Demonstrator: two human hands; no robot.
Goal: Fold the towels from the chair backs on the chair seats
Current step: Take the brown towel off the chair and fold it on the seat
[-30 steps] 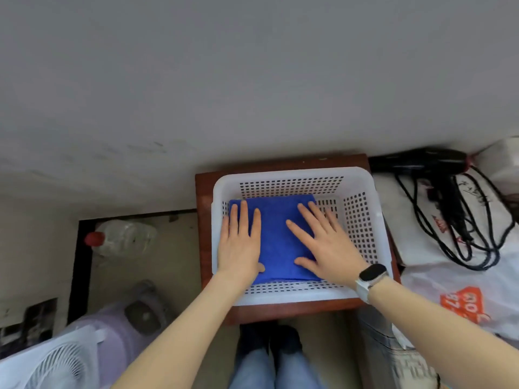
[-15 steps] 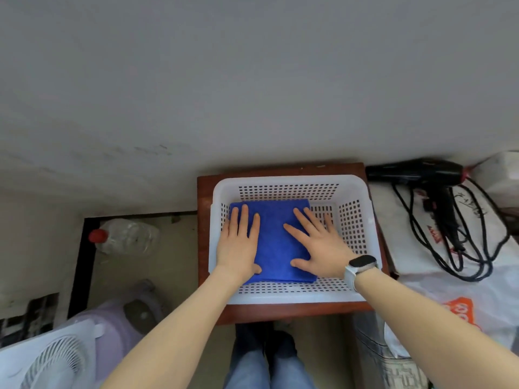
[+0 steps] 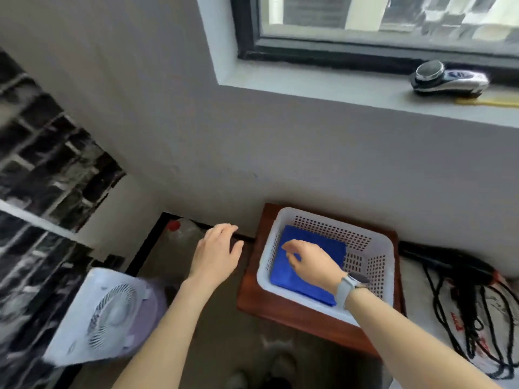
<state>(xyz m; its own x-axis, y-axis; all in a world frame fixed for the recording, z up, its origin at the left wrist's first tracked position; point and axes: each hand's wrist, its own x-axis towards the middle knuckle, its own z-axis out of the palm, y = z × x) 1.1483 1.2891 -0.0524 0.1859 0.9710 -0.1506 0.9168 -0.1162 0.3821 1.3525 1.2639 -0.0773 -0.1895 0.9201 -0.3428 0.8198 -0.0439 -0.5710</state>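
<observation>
A: Blue towel [image 3: 304, 258] lies folded flat in the basket [image 3: 373, 249] on the stool [image 3: 283, 311].
B: Both grips? Right hand [image 3: 313, 263] hovers over it, loosely curled, empty; left hand [image 3: 217, 252] is relaxed left of the basket, empty. Lift straight clear, I'd say, leaving the folds undisturbed.

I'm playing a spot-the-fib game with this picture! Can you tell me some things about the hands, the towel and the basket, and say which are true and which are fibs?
1. The blue towel lies folded inside the white basket. True.
2. The left hand is pressing on the towel. False: it is off to the side of the basket, over the floor, touching nothing.
3. The right hand is over the towel, inside the basket. True.
4. The basket sits on the floor. False: it sits on a brown wooden surface.
5. A white fan is to the left of the hands. True.
</observation>
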